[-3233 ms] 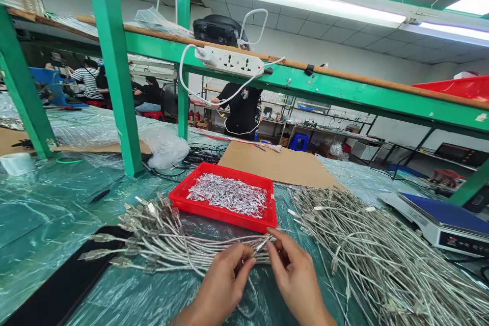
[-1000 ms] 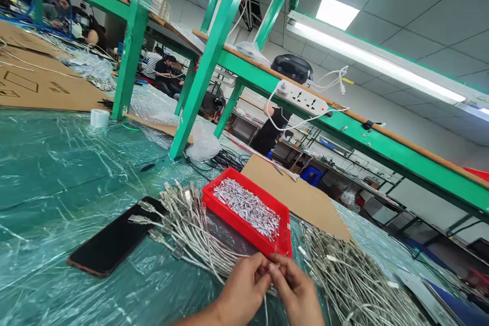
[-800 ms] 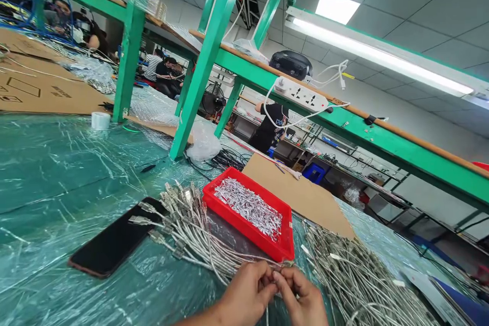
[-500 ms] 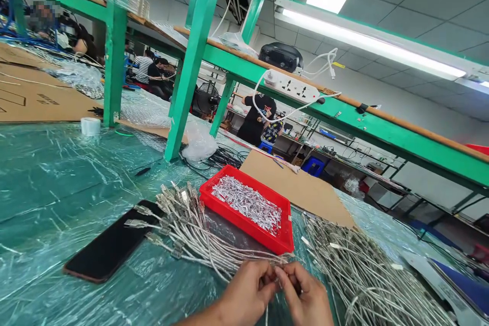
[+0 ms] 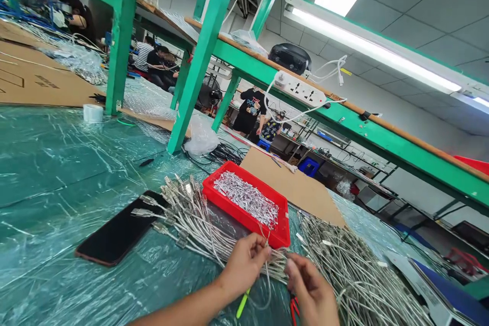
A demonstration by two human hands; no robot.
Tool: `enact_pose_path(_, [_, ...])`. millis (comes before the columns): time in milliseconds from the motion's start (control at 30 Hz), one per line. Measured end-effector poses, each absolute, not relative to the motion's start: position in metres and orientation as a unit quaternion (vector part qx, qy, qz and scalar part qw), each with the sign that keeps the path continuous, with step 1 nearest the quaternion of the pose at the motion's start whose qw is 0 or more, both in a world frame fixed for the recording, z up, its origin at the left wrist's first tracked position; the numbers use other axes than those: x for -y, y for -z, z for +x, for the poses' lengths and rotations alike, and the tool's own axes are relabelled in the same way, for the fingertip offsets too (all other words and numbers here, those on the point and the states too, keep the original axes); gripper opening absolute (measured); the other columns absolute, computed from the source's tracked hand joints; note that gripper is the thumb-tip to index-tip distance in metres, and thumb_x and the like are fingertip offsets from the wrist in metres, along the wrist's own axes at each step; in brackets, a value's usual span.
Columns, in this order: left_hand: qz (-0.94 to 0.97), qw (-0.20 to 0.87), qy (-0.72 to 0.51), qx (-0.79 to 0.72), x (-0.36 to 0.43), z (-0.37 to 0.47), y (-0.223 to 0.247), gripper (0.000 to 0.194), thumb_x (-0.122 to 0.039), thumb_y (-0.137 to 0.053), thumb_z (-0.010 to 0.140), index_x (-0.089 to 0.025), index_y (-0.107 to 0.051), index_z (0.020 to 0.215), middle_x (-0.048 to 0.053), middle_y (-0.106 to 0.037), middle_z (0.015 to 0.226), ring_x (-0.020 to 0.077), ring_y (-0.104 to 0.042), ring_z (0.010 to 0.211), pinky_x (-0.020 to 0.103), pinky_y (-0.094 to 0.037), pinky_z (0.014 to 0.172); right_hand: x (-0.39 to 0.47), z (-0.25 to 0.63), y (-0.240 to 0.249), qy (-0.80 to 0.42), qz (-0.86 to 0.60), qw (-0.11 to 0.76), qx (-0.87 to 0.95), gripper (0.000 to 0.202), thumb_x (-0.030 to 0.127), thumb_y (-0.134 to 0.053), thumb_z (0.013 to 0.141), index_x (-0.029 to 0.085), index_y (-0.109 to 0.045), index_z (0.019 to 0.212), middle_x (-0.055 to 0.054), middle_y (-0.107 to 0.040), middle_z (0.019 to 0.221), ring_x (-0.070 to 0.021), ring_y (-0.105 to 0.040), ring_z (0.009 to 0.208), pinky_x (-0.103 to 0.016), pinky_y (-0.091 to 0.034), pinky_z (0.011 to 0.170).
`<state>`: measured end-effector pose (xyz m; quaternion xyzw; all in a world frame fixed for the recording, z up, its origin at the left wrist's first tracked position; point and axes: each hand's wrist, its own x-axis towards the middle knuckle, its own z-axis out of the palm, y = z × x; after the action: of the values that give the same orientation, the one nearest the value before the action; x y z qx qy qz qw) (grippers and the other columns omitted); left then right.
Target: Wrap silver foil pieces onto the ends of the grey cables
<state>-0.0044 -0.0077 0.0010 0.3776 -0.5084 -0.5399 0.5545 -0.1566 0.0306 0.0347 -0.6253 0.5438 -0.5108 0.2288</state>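
Observation:
My left hand (image 5: 244, 262) pinches the end of a thin pale cable just in front of the red tray (image 5: 286, 237). That tray holds many small silvery pieces (image 5: 246, 198). Close by on the right, my right hand (image 5: 311, 285) is closed, with fingertips together near the cable end; what it holds is too small to make out. A bundle of braided cables (image 5: 202, 229) with metal plugs lies behind my left hand. Below the hands show a yellow-green thing (image 5: 243, 304) and a red-handled tool (image 5: 294, 308), partly hidden by my right hand.
A black phone (image 5: 120, 229) lies left of the bundle. Another large cable pile (image 5: 355, 270) spreads at the right. Cardboard (image 5: 294, 183) lies behind the tray. Green shelf posts (image 5: 206, 56) rise from the table, with a power strip (image 5: 300, 87) above. People are in the background.
My hands have moved apart. The yellow-green thing and the red-handled tool have come into view below them. The camera view has shifted slightly.

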Motion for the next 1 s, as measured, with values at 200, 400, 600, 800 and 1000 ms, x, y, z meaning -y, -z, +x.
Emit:
enact_pose_path(200, [0.343,0.615,0.544,0.455,0.012,0.008,-0.021,0.036,-0.051,-0.059,0.078,-0.016,-0.053,0.081,-0.005,-0.051,0.061,0.0071,-0.039,0.04,0.02,-0.033,0.04,-0.04,-0.126,0.001,0.388,-0.644,0.434,-0.496,0.054,0.07,-0.064,0.071,0.016,-0.068,0.079,-0.001,-0.063,0.061,-0.0052,-0.035,0.034,-0.019,-0.025,0.037])
enact_pose_path(400, [0.409,0.646,0.38,0.521,0.005,0.028,-0.033,0.039,-0.046,-0.033,0.097,-0.017,-0.058,0.086,0.001,-0.06,0.071,0.0143,-0.056,0.06,0.026,-0.044,0.062,-0.059,-0.142,-0.081,0.566,-0.574,0.368,-0.463,0.033,0.051,-0.063,0.084,0.018,-0.067,0.08,-0.004,-0.064,0.07,-0.0126,-0.056,0.053,-0.024,-0.048,0.054])
enact_pose_path(600, [0.45,0.585,0.209,0.642,0.015,0.04,-0.03,0.031,-0.038,-0.034,0.099,-0.019,-0.058,0.103,0.007,-0.067,0.095,0.0207,-0.062,0.091,0.03,-0.042,0.085,-0.075,-0.204,-0.198,0.717,-0.523,0.191,-0.42,0.022,0.038,-0.067,0.078,0.017,-0.066,0.083,0.0,-0.059,0.061,-0.01,-0.05,0.044,-0.023,-0.044,0.043])
enact_pose_path(800, [0.496,0.398,0.182,0.75,0.027,0.028,-0.006,0.026,-0.032,-0.037,0.097,-0.019,-0.059,0.093,0.006,-0.069,0.092,0.0227,-0.066,0.086,0.03,-0.044,0.074,-0.026,-0.257,-0.262,0.744,-0.474,0.012,-0.47,0.028,0.039,-0.061,0.078,0.013,-0.059,0.066,-0.002,-0.061,0.055,-0.0095,-0.052,0.037,-0.021,-0.043,0.038])
enact_pose_path(1000, [0.506,0.307,0.157,0.79,0.026,0.027,0.001,0.022,-0.022,-0.04,0.094,-0.018,-0.062,0.097,0.009,-0.069,0.095,0.0246,-0.066,0.092,0.032,-0.045,0.076,0.032,-0.323,-0.28,0.77,-0.424,-0.09,-0.468,0.039,0.05,-0.046,0.084,0.014,-0.056,0.071,-0.003,-0.064,0.07,-0.0123,-0.063,0.053,-0.026,-0.055,0.053])
